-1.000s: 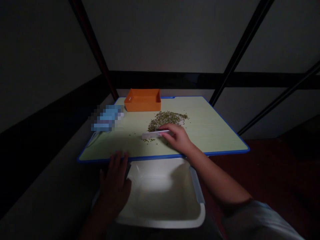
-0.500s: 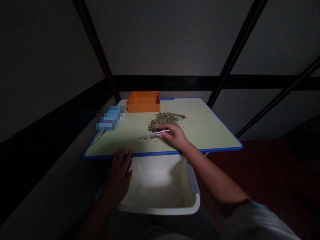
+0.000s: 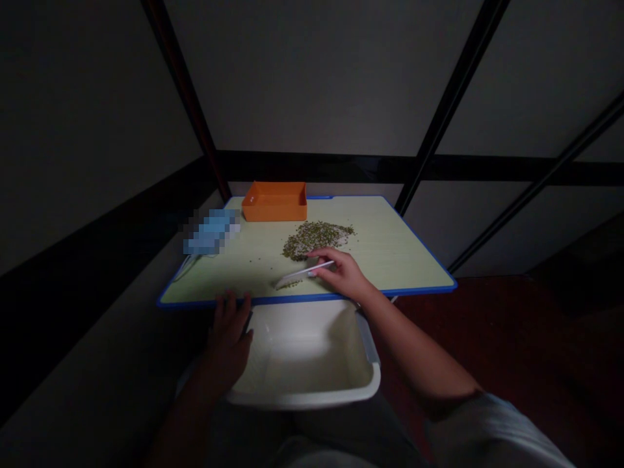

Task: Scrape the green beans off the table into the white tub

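Note:
My right hand [image 3: 341, 273] pinches a thin white flat tool [image 3: 305, 270] at its right end. The tool's far edge meets the tabletop close to the front edge, with a few small green bean-like grains [image 3: 293, 283] beside it. Just beyond the fingers lies a spread-out pile of green grains [image 3: 316, 237], mixed with paler bits. My left hand [image 3: 231, 341] lies with its fingers apart at the left side of a white basin [image 3: 305, 398], fingertips by the table's edge. Below the table's front edge, the basin sits at my lap, its inside facing up.
The pale green table [image 3: 400, 260] has a blue rim. An orange open box [image 3: 275, 211] stands at its back left. A blurred-out light blue object [image 3: 212, 231] with a cord lies at the left edge. Grey wall panels [image 3: 312, 78] close in behind and to the left.
The white flat tool has moved toward me, nearer the table's front edge, with a few grains by it. My left hand stays at the basin. The whole view has shifted slightly.

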The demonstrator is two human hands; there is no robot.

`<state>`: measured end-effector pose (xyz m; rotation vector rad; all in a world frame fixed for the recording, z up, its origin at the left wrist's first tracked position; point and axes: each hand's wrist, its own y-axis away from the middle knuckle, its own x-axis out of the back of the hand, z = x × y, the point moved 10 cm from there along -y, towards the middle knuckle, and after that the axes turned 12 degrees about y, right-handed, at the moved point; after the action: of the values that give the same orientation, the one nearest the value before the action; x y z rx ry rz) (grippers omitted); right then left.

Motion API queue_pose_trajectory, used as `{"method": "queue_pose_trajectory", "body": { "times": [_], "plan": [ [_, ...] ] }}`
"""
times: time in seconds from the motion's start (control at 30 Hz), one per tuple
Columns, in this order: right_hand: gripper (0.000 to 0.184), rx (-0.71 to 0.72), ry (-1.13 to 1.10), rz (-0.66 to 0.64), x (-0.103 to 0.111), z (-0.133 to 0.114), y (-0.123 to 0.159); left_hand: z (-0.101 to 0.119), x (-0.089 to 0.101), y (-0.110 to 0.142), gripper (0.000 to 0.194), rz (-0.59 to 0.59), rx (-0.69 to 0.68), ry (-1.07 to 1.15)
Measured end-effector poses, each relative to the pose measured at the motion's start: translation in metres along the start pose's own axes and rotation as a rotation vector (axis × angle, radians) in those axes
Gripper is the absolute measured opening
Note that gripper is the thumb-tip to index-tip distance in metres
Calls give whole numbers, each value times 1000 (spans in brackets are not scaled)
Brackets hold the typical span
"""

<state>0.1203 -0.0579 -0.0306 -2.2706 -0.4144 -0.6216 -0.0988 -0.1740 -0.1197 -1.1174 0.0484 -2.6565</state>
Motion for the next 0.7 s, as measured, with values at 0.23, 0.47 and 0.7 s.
{"method": "queue_pose_trajectory", "body": {
  "times": [0.23,0.47,0.7],
  "plan": [
    [33,-37,-57,-48,-2,2,8,-5,0,0,57,18,-11,-7],
    [32,-26,-84,-30,2,-1,13,-12,-2,0,55,28,-44,-16],
    [22,-117,74,279,47,2,25,-15,-2,0,57,54,-63,-4]
  ]
}}
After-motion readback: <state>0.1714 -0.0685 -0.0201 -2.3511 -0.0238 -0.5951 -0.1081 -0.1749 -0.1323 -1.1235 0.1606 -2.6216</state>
